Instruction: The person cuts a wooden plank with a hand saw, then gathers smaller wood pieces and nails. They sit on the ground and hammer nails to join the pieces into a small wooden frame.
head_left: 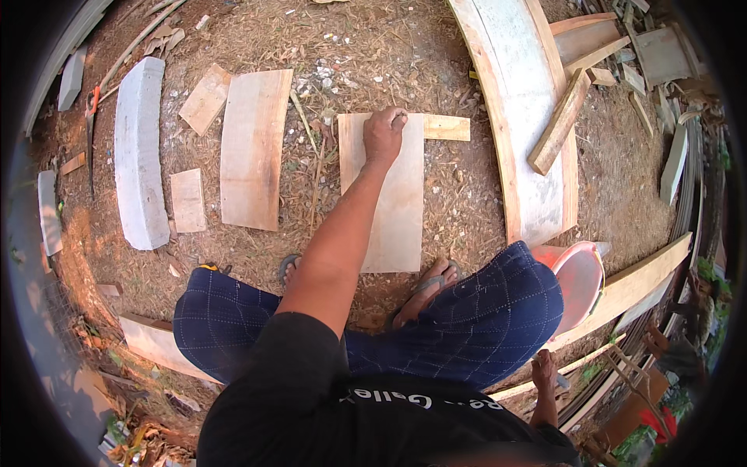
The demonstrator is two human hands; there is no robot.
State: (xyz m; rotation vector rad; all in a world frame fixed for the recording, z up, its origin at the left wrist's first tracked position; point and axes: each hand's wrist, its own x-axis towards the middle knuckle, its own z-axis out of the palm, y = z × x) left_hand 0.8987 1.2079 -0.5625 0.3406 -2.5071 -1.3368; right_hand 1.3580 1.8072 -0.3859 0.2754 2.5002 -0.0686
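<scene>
Board: the pale flat board (395, 214) is lying on the littered ground (461, 191) in front of the person, and its near end is reaching between the two feet.
Left hand: this hand (384, 134) is resting on the far end of the board, closed like a fist.
Right hand: this hand (545, 370) is hanging low beside the blue cloth (482, 327), near the red bucket (580, 280); it is showing small and near the dark rim, so I cannot tell if it is holding something.
Swinging risk: only the far end is getting a hand, so an uneven push could be turning the near end sideways, perhaps into the sandalled right foot (424, 297).
Slipping risk: loose chips are covering the ground, so the short wood strip (449, 128) could be sliding out of line.
Long axis: the board is pointing away from the person, leaning very slightly left at its far end; the strip is pointing crosswise, to the right.
</scene>
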